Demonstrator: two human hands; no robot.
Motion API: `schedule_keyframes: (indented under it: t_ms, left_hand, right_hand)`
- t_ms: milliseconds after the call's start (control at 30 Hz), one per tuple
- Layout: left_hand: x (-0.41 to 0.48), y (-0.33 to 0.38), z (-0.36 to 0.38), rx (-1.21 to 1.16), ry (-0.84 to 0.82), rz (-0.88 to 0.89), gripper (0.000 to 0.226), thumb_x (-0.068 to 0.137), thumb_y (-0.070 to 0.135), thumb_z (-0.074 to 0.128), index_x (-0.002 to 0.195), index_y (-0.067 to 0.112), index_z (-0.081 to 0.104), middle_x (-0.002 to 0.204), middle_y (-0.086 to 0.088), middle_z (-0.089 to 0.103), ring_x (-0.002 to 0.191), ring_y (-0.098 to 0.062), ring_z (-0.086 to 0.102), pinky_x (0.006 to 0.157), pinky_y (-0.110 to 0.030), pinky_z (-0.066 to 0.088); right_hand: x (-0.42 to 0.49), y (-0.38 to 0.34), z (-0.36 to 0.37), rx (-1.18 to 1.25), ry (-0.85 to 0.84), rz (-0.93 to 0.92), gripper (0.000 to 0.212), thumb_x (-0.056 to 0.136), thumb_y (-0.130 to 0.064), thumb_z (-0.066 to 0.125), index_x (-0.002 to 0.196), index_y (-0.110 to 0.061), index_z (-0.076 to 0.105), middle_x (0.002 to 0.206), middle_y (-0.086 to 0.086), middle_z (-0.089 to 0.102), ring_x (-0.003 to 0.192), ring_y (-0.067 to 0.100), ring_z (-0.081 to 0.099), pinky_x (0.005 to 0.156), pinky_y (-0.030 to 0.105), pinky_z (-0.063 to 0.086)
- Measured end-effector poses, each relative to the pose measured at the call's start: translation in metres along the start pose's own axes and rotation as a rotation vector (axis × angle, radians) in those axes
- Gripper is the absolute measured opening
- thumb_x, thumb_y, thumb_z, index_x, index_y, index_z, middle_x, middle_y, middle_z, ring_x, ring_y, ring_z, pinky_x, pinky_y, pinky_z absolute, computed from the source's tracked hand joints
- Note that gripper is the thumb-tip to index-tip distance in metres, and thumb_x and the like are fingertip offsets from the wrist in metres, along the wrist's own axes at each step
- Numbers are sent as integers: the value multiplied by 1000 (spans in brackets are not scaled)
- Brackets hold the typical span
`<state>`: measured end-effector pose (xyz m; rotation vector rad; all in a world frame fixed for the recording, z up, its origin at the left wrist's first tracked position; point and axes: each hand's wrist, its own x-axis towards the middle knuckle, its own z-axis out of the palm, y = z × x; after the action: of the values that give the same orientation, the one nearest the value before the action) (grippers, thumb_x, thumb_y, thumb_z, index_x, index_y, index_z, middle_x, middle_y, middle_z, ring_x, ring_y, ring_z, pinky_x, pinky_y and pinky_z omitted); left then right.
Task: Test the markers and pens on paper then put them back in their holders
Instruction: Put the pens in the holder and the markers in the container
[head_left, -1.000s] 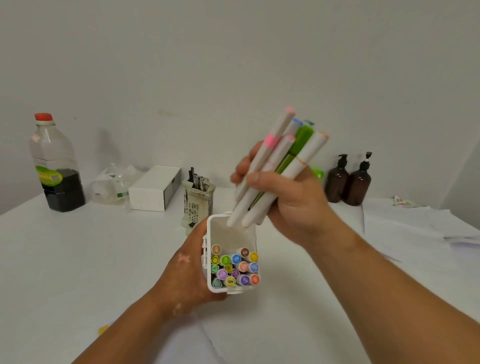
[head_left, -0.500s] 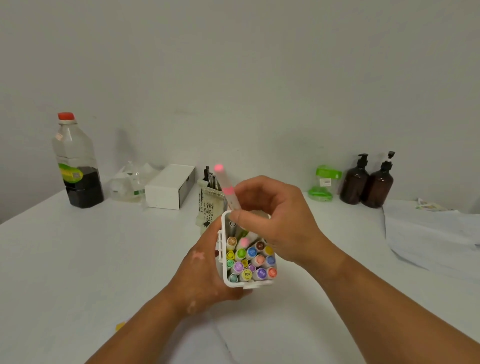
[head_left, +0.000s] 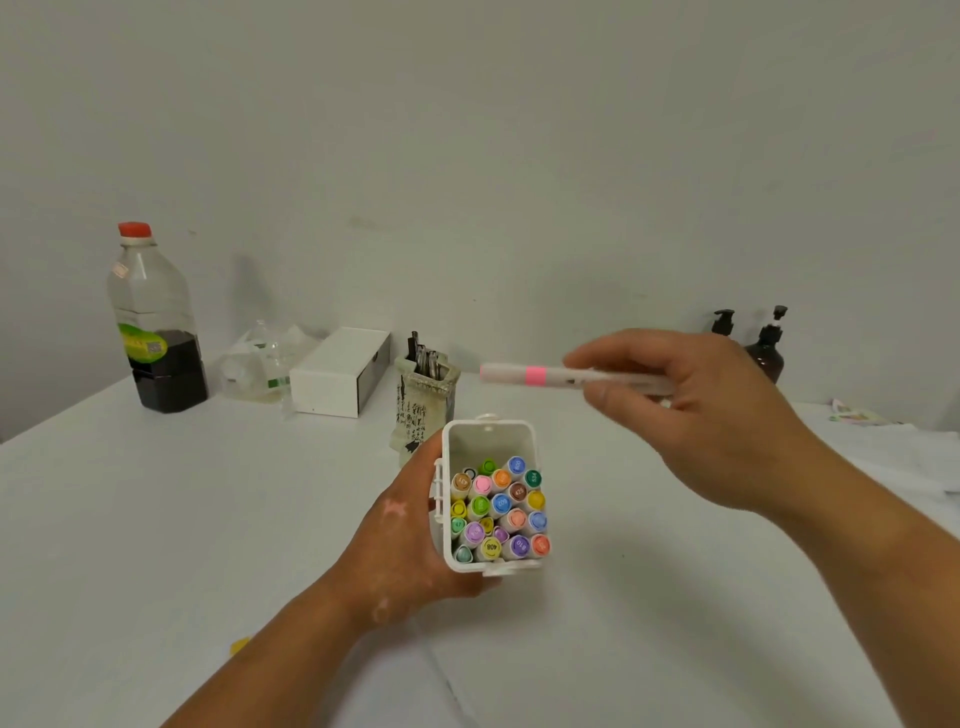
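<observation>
My left hand (head_left: 410, 540) grips a white marker holder (head_left: 491, 434) from its left side and tilts its open top toward me. Several markers (head_left: 498, 512) with coloured caps stand packed inside; the far part of the holder is bare. My right hand (head_left: 691, 410) is raised to the right of and above the holder, pinching a white marker with a pink band (head_left: 524, 374) that lies level and points left. Behind the holder stands a printed pen pot (head_left: 423, 397) with dark pens sticking out.
On the white table (head_left: 156, 519), a bottle of dark liquid (head_left: 156, 332) stands far left, beside crumpled clear plastic (head_left: 260, 364) and a white box (head_left: 340, 371). Two brown pump bottles (head_left: 763, 343) sit behind my right hand. White paper (head_left: 893, 457) lies at the right, more (head_left: 519, 675) near me.
The bundle of markers went from my right hand into the holder. My right hand then rose to the right with only the pink-banded marker, now held level.
</observation>
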<state>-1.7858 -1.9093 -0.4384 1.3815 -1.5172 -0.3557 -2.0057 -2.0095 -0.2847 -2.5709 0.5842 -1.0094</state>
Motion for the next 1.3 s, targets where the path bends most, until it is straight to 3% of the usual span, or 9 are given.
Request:
schedule_keyframes:
  t_ms: [200,367,500,667,767,900,1000,1133,1300]
  left_hand:
    - [1,2,0,21,22,10,100,55,66,85,138,57,29,130,33,55,120,6,57,90,-6,47]
    - [1,-1,1,50,36,15,103,54,63,88,136,63,25,128,34,55,118,8,56,88,-3,45]
    - [0,-3,1,21,22,-6,103,52,73,82,138,49,30,127,41,52,120,11,53,90,-2,42]
    - [0,-5,0,16,19,-11,101,56,59,88,141,37,37,126,35,55,119,8,56,90,-3,44]
    - [0,-8,-1,-44,19,-31,102,59,42,94,143,28,37,128,31,58,119,5,58,88,-5,46]
    - [2,-11,-1,-57,61,-64,100,59,34,95,140,37,38,128,25,61,117,2,61,87,-8,48]
    - [13,-5,-4,-70,50,-180,92,50,41,98,126,51,47,120,21,68,108,-3,67,79,-13,54]
    - [56,1,1,-169,-92,-312,79,52,29,98,116,51,58,116,14,72,105,-8,70,78,-22,59]
    - [120,-8,14,-217,-189,-495,81,56,23,94,125,39,56,114,6,72,113,-24,65,98,-57,52]
  right_hand:
    - [3,-13,13,-232,-120,45,4,80,-34,74,79,-38,72,63,-17,64,61,0,59,51,12,41]
    - [23,-19,54,-336,-239,51,15,87,-47,67,91,-32,70,79,-13,64,74,7,62,64,30,54]
    - [31,-17,66,-248,-144,49,10,89,-50,64,86,-40,62,83,-16,66,71,1,58,59,20,42]
    - [14,2,67,-200,-30,54,14,93,-47,60,80,-43,63,79,-22,60,72,-1,55,61,12,35]
    - [-15,34,62,-31,167,194,20,90,-42,64,72,-35,64,74,-23,65,75,0,59,61,9,41]
    - [-62,85,71,12,93,466,20,91,-37,71,72,-30,70,76,-28,68,70,1,62,62,9,43]
    - [-87,106,87,101,110,557,18,91,-35,71,73,-31,71,75,-24,69,68,1,62,63,12,45]
    - [-95,112,100,189,120,586,14,88,-31,74,74,-32,73,69,-18,68,65,3,59,63,11,44]
    - [-97,113,97,225,90,564,18,85,-23,77,70,-32,73,63,-19,64,56,2,52,61,11,44]
